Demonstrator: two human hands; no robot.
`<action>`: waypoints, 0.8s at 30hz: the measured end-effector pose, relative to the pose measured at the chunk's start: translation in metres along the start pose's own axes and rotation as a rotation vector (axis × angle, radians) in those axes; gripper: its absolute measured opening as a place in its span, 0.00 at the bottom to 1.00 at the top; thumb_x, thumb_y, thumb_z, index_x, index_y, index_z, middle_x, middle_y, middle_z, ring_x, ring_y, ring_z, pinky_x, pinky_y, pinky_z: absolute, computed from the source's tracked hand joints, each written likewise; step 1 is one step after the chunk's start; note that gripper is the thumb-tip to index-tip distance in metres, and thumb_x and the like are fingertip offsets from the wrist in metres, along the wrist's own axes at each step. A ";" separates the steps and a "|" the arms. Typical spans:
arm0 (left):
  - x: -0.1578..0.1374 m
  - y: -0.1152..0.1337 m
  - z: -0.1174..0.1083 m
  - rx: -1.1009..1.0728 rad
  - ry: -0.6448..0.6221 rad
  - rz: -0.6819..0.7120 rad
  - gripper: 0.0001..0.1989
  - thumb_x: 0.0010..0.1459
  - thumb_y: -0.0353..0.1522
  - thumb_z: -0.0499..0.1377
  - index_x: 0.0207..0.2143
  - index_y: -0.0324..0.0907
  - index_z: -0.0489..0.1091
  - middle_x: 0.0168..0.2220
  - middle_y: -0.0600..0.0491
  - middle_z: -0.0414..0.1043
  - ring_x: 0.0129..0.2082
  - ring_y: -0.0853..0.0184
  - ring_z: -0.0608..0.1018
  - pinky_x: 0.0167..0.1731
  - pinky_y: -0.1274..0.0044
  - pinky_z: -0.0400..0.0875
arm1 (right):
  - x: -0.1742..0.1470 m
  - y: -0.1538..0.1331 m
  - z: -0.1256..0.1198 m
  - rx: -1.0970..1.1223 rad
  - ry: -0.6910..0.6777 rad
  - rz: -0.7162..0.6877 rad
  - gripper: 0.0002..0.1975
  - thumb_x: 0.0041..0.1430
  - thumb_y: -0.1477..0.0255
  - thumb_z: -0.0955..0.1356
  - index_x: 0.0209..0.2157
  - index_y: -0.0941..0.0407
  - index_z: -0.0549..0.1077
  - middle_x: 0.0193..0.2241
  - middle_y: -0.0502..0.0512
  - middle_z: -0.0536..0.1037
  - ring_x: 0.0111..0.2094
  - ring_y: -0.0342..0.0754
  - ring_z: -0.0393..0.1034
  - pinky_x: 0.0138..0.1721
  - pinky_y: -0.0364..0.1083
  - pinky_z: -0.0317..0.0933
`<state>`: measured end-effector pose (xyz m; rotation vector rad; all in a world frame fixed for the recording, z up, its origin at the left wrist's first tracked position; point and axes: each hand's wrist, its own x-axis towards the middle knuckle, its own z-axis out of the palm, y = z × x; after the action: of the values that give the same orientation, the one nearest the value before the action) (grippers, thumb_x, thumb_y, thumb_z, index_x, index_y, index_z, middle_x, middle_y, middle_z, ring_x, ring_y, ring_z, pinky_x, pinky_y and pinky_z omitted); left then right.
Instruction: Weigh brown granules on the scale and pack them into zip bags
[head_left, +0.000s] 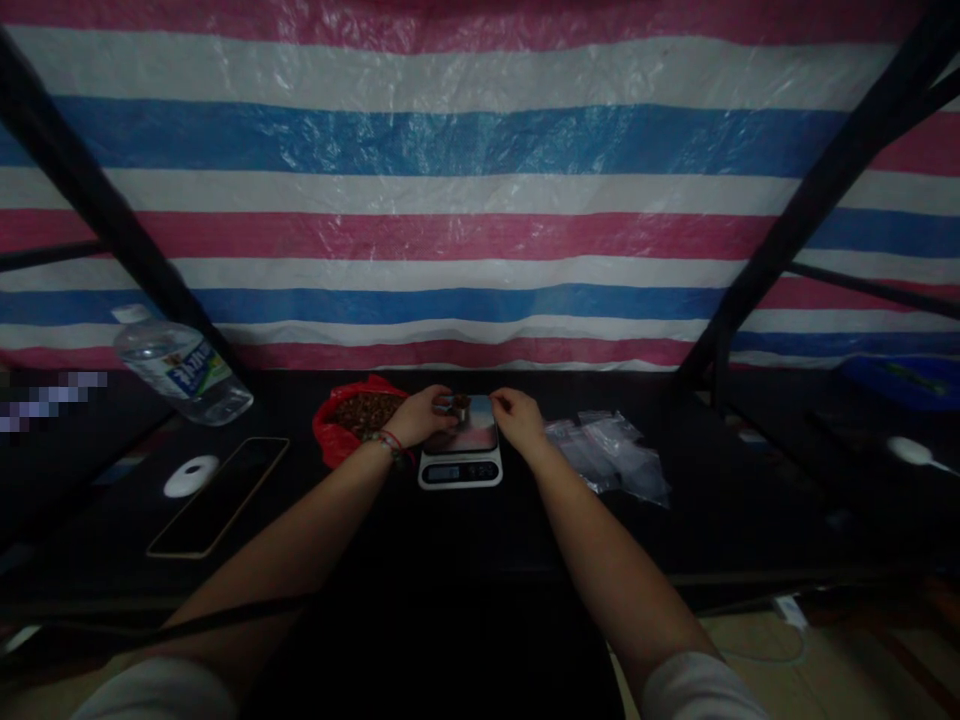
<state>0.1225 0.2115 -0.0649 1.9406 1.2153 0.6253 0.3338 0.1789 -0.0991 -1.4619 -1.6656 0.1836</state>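
A white kitchen scale [460,471] with a reflective top plate sits on the dark table in front of me. On its plate stands a small metallic cup [463,414] holding brown bits. My left hand [424,416] reaches in from the left, its thumb and fingers closed around the cup. At the scale's upper right edge is my right hand [519,418], fingers curled together in a pinch; whatever they hold is too small to make out. Beside my left wrist lies an open red plastic bag [327,428] filled with brown granular pieces [364,412].
Clear zip bags [611,455] lie right of my right hand. To the left are a phone [221,500], a white oval object [190,477] and a leaning clear bottle [180,370]. Dark metal posts [780,230] flank the striped sheet [465,235]. A blue tray [900,384] and white spoon [911,450] lie far right.
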 end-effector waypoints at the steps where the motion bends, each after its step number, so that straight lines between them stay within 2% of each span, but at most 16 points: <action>1: -0.001 0.001 0.001 -0.020 -0.006 0.002 0.30 0.46 0.31 0.64 0.52 0.39 0.61 0.49 0.44 0.73 0.44 0.62 0.78 0.43 0.74 0.73 | 0.000 0.000 0.000 -0.004 0.003 -0.001 0.10 0.56 0.71 0.64 0.35 0.52 0.77 0.32 0.53 0.79 0.34 0.48 0.72 0.37 0.45 0.63; 5: -0.005 0.006 0.000 0.053 0.011 0.034 0.31 0.45 0.32 0.65 0.53 0.38 0.62 0.49 0.45 0.73 0.46 0.62 0.77 0.46 0.74 0.71 | 0.000 -0.001 0.000 -0.007 -0.007 -0.007 0.11 0.56 0.72 0.63 0.35 0.53 0.77 0.33 0.53 0.79 0.35 0.49 0.72 0.39 0.46 0.63; 8: -0.009 0.007 -0.009 0.186 0.047 0.060 0.26 0.47 0.33 0.62 0.51 0.39 0.65 0.49 0.46 0.73 0.46 0.62 0.77 0.45 0.75 0.71 | 0.000 0.000 -0.001 -0.006 -0.011 0.004 0.10 0.56 0.72 0.63 0.35 0.53 0.77 0.33 0.53 0.79 0.36 0.49 0.72 0.40 0.46 0.63; 12: -0.008 -0.001 -0.041 0.432 0.119 0.087 0.17 0.54 0.33 0.53 0.46 0.39 0.71 0.45 0.48 0.75 0.43 0.62 0.77 0.45 0.75 0.70 | -0.001 0.000 -0.002 -0.001 -0.016 0.013 0.10 0.56 0.72 0.64 0.35 0.53 0.77 0.32 0.53 0.79 0.34 0.48 0.72 0.38 0.45 0.63; 15: -0.004 -0.018 -0.072 0.699 0.144 0.050 0.17 0.55 0.34 0.50 0.41 0.39 0.74 0.42 0.46 0.77 0.42 0.57 0.77 0.46 0.71 0.69 | -0.001 0.000 -0.003 -0.002 -0.024 0.015 0.10 0.57 0.72 0.63 0.34 0.54 0.77 0.32 0.53 0.79 0.33 0.47 0.72 0.37 0.44 0.63; 17: -0.003 -0.033 -0.090 0.811 0.163 -0.028 0.17 0.55 0.35 0.50 0.40 0.41 0.75 0.41 0.45 0.77 0.40 0.57 0.78 0.43 0.71 0.69 | -0.001 0.000 -0.003 0.001 -0.031 0.022 0.10 0.57 0.72 0.63 0.34 0.54 0.77 0.32 0.53 0.79 0.33 0.47 0.72 0.37 0.44 0.62; 20: -0.005 -0.053 -0.105 0.834 0.131 -0.098 0.19 0.54 0.40 0.51 0.41 0.42 0.76 0.39 0.46 0.78 0.39 0.58 0.78 0.42 0.73 0.69 | -0.002 -0.001 -0.002 0.001 -0.028 0.024 0.10 0.56 0.73 0.64 0.34 0.55 0.77 0.31 0.53 0.79 0.33 0.47 0.72 0.37 0.44 0.62; 24: -0.013 -0.067 -0.105 0.774 0.075 -0.068 0.24 0.53 0.47 0.52 0.43 0.43 0.75 0.43 0.47 0.77 0.42 0.58 0.77 0.43 0.74 0.68 | -0.004 -0.001 0.000 0.010 -0.010 0.007 0.10 0.56 0.72 0.63 0.35 0.55 0.77 0.31 0.53 0.79 0.33 0.47 0.72 0.37 0.44 0.62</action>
<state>0.0046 0.2532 -0.0556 2.4886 1.7340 0.1891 0.3327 0.1751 -0.1000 -1.4616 -1.6660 0.2033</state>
